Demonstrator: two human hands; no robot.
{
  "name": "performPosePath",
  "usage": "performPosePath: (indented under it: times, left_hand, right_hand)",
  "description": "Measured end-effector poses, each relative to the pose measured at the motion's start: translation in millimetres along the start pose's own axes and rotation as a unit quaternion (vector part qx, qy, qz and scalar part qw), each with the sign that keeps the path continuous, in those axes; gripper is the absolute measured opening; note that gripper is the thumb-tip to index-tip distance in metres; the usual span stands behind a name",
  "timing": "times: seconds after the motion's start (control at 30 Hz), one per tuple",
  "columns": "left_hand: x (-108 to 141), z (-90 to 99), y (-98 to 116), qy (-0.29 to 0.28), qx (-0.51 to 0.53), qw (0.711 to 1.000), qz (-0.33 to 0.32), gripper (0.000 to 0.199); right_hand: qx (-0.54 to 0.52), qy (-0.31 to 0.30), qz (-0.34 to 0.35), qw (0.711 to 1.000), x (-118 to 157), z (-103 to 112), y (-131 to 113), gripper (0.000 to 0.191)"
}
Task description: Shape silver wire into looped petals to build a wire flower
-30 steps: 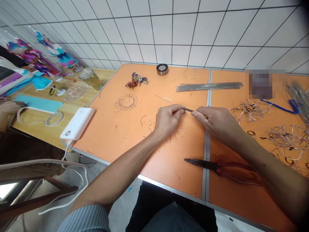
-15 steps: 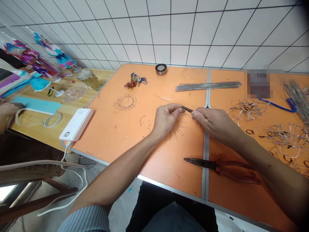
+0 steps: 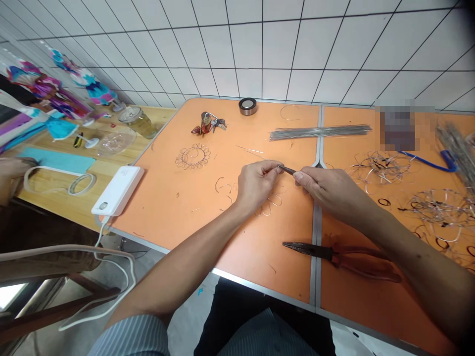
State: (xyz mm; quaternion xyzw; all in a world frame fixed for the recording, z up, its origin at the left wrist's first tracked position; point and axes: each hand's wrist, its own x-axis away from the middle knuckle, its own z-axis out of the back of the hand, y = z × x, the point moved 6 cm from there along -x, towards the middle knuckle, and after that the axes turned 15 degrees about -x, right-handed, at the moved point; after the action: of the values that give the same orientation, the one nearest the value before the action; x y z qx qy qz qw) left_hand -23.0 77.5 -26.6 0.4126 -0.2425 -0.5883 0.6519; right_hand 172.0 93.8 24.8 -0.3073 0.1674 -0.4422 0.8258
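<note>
My right hand (image 3: 326,185) is closed round a thin dark tool (image 3: 288,169) that points left. Its tip meets the fingertips of my left hand (image 3: 258,184), which are pinched together over something too small to make out. Below my left hand, a looped wire piece (image 3: 273,200) shows its petal-like loops, partly hidden by the hand. Further left on the orange table lies a round wire flower (image 3: 193,157). Red-handled pliers (image 3: 334,253) rest under my right forearm, jaws to the left.
Straight wires (image 3: 319,132) lie in a bundle behind my hands, near a tape roll (image 3: 247,106) and keys (image 3: 210,123). Tangled wire (image 3: 441,207) covers the right side. A white power bank (image 3: 118,191) sits at the left edge; another person's hand (image 3: 13,173) is at far left.
Both hands have barely moved; the left fingertips and the tool's tip have shifted slightly right and down. The looped wire piece below the left hand looks slightly shifted.
</note>
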Motion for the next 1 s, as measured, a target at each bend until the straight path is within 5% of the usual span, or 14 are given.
performPosePath:
  times: [0.53,0.77,1.0]
  left_hand:
    - [0,-0.5,-1,-0.004,-0.001,1.0,0.008,0.019]
    - [-2,-3.1,3,-0.057,0.072,0.996,-0.004,0.015]
    - [-3,1.3,9,-0.084,0.118,0.989,-0.008,0.031]
  right_hand:
    - [-0.047,-0.005,-0.037,0.998,0,0,1,0.046]
    - [-0.031,0.009,-0.032,0.999,0,1,4,0.045]
    - [-0.014,0.021,-0.013,1.0,-1,-2,4,0.045]
